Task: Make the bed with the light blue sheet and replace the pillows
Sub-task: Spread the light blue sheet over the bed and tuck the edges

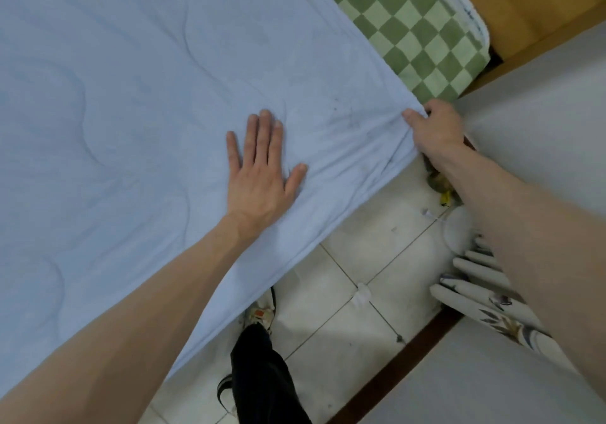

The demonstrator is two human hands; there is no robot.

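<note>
The light blue sheet (131, 112) lies spread over most of the bed, with wrinkles near its right corner. My left hand (262, 174) rests flat on the sheet, fingers straight and spread, close to the bed's edge. My right hand (436, 128) grips the sheet's corner at the bed's side, with the fingers curled round the fabric. Beyond the sheet a green and white checkered cover (410, 30) shows on the mattress. No pillows are in view.
A wooden headboard (524, 4) stands at the top right. A grey wall (541, 112) runs close along the bed's right side. White floor tiles (344, 292) hold my feet, small litter and a patterned fabric (492, 305).
</note>
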